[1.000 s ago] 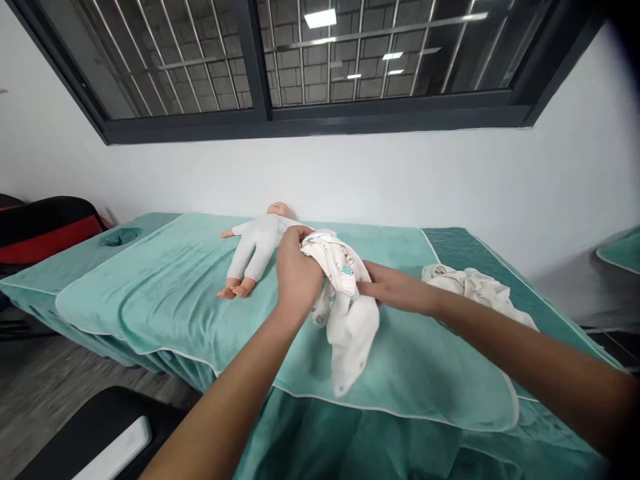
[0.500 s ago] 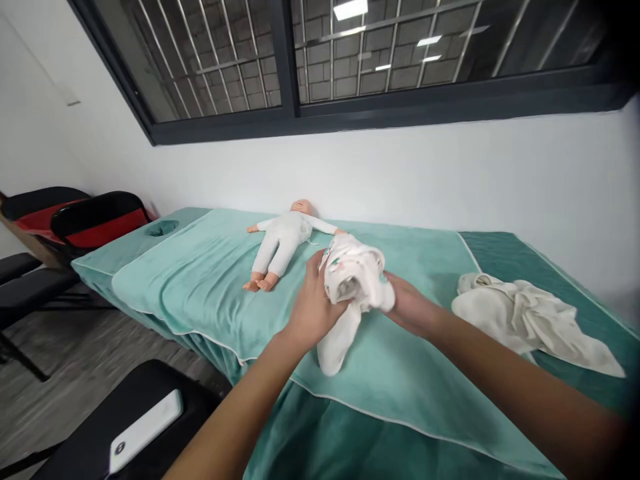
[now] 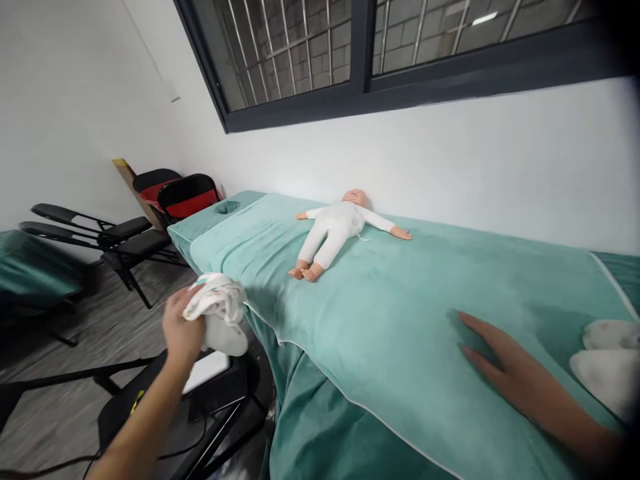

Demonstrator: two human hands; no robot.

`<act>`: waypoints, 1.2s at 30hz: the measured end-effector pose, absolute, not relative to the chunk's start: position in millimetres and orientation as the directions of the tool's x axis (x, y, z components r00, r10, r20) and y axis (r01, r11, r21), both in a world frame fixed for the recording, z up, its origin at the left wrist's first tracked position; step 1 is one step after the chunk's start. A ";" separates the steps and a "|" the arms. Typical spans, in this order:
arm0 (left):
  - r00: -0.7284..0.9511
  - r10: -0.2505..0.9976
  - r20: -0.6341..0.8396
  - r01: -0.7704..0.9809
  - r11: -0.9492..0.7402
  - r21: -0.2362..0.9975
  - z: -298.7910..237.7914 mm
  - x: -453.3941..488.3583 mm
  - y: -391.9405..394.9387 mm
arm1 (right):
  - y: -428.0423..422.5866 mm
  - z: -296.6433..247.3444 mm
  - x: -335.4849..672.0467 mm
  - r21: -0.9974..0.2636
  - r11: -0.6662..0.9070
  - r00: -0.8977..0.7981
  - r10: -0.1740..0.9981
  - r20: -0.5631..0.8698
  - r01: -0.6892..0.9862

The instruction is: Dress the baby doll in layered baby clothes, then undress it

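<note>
My left hand [image 3: 181, 329] grips a bunched white baby garment [image 3: 220, 312] with a small print, held out over the floor left of the bed, above a black stool. My right hand [image 3: 493, 352] lies flat with fingers stretched out on the teal towel [image 3: 380, 300] that covers the bed, holding nothing. A baby doll [image 3: 336, 230] in a white suit lies on its back near the wall, arms spread, well beyond both hands.
A white cloth heap [image 3: 607, 363] sits at the bed's right edge, beside my right hand. A black stool with a white device [image 3: 207, 370] stands under my left hand. Black folding chairs [image 3: 120, 233] and red-and-black ones [image 3: 185, 193] line the left wall.
My left hand has carried the garment away from the bed, leftward and down over the stool. My right hand has let go of it and now rests flat on the towel. The view swung left.
</note>
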State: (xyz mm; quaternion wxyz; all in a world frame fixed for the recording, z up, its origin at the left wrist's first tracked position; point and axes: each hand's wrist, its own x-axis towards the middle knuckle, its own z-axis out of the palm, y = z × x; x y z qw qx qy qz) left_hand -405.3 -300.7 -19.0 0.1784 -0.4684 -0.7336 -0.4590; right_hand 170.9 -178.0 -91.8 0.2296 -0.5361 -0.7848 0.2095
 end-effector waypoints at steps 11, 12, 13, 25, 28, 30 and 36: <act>-0.745 0.561 0.361 0.663 0.685 0.302 -145.8 -488.0 -395.2 | -170.8 -118.2 196.6 -0.450 0.470 -0.373 0.881 0.292 0.759; -0.751 0.612 0.246 0.660 0.709 0.249 -166.8 -483.4 -404.2 | -171.2 -117.7 195.9 -0.442 0.483 -0.382 0.874 0.302 0.756; -0.743 0.654 0.139 0.668 0.717 0.198 -185.9 -479.1 -413.1 | -171.7 -116.6 195.2 -0.438 0.489 -0.387 0.870 0.306 0.754; -0.675 0.727 0.125 0.725 0.685 -0.073 -205.9 -467.3 -448.2 | -175.8 -107.9 190.8 -0.444 0.488 -0.377 0.870 0.318 0.752; -0.642 0.724 0.253 0.737 0.674 -0.057 -198.6 -444.6 -442.3 | -176.5 -104.0 188.6 -0.451 0.476 -0.362 0.876 0.319 0.755; -0.575 0.752 0.323 0.796 0.605 0.008 -196.9 -423.4 -434.8 | -178.6 -99.2 185.0 -0.456 0.461 -0.347 0.884 0.314 0.761; -0.311 0.867 0.390 0.939 0.218 0.265 -199.8 -346.3 -411.1 | -188.3 -91.3 179.4 -0.423 0.418 -0.304 0.901 0.311 0.804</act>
